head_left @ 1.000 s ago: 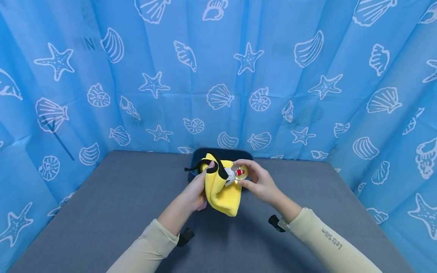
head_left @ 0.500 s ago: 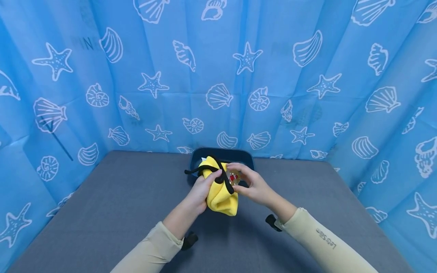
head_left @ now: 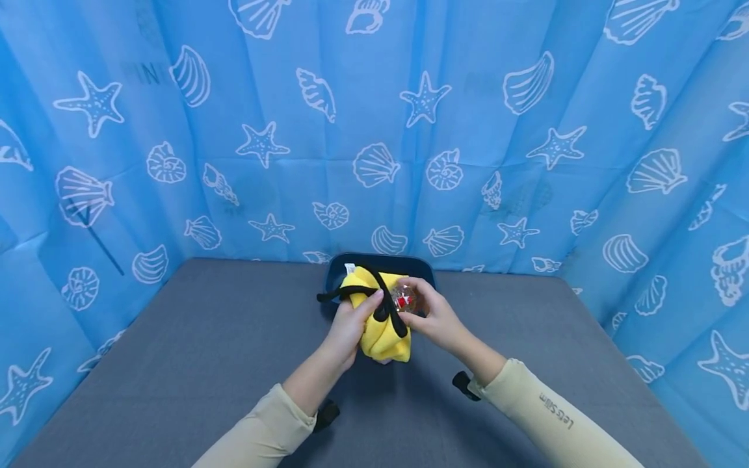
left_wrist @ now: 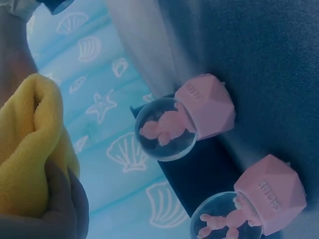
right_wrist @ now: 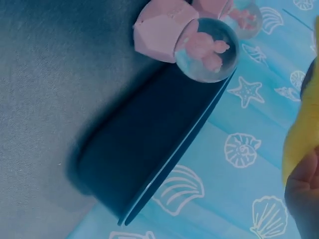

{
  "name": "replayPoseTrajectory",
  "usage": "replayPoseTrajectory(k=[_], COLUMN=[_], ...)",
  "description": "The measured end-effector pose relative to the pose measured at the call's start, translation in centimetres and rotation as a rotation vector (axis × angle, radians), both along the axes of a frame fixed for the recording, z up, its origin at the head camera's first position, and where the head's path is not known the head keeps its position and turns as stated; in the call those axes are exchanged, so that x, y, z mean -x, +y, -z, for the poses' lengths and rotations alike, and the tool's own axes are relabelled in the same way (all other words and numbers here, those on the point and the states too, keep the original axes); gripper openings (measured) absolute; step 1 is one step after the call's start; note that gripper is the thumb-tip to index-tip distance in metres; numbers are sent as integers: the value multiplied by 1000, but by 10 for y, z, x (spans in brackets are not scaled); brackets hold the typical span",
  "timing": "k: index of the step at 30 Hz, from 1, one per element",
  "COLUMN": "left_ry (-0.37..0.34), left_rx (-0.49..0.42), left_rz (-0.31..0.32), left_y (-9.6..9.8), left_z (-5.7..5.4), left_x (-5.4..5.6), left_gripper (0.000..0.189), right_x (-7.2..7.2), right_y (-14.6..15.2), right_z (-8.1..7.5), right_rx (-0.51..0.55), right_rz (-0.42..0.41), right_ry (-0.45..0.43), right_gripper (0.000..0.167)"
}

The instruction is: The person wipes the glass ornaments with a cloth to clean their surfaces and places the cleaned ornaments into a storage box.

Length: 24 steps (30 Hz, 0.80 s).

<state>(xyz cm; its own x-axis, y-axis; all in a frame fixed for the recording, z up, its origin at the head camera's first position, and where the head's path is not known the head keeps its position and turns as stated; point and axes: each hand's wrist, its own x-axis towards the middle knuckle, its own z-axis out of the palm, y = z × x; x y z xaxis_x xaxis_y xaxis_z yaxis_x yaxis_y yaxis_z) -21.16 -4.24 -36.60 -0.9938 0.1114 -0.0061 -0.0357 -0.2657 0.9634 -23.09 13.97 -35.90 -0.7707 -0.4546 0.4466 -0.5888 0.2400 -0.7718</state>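
Note:
A yellow cloth with black edging (head_left: 386, 341) hangs from my left hand (head_left: 346, 325), which grips it with the thumb on top near the black strips. My right hand (head_left: 441, 315) pinches a clear snow globe (head_left: 404, 299) with a red figure inside, between thumb and fingers. The globe sits against the cloth's right side; its base is hidden. In the left wrist view the left hand's fingers (left_wrist: 67, 204) wrap under the cloth. The globe does not show in the wrist views.
Behind the hands stands a dark blue bin (head_left: 418, 268). Two pink snow globes with faceted bases, one nearer (left_wrist: 209, 107) and another (left_wrist: 271, 196), stand on the grey table (head_left: 234, 338) before it. A blue shell-patterned curtain (head_left: 374, 117) encloses the table.
The globe's white base showed a second ago and is now covered by the cloth. Both hands have come closer together, the left moving right. The black strips now cross the front.

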Motion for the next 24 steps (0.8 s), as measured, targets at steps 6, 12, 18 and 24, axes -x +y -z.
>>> replayPoseTrajectory(k=[6, 12, 18, 24], left_ry=[-25, -124, -204, -222], left_rx=[-23, -77, -90, -168], left_rz=[-50, -18, 334, 416], left_y=[-3, -11, -17, -15], left_z=[-2, -8, -9, -6], left_x=[5, 13, 15, 11], left_gripper=[44, 44, 54, 47], right_x=[-2, -2, 3, 5], right_y=[-1, 0, 3, 1], right_z=[1, 2, -1, -2], right_rx=[53, 79, 80, 46], right_rz=[-87, -137, -183, -187], right_ry=[55, 105, 196, 150], right_gripper=[40, 43, 45, 49])
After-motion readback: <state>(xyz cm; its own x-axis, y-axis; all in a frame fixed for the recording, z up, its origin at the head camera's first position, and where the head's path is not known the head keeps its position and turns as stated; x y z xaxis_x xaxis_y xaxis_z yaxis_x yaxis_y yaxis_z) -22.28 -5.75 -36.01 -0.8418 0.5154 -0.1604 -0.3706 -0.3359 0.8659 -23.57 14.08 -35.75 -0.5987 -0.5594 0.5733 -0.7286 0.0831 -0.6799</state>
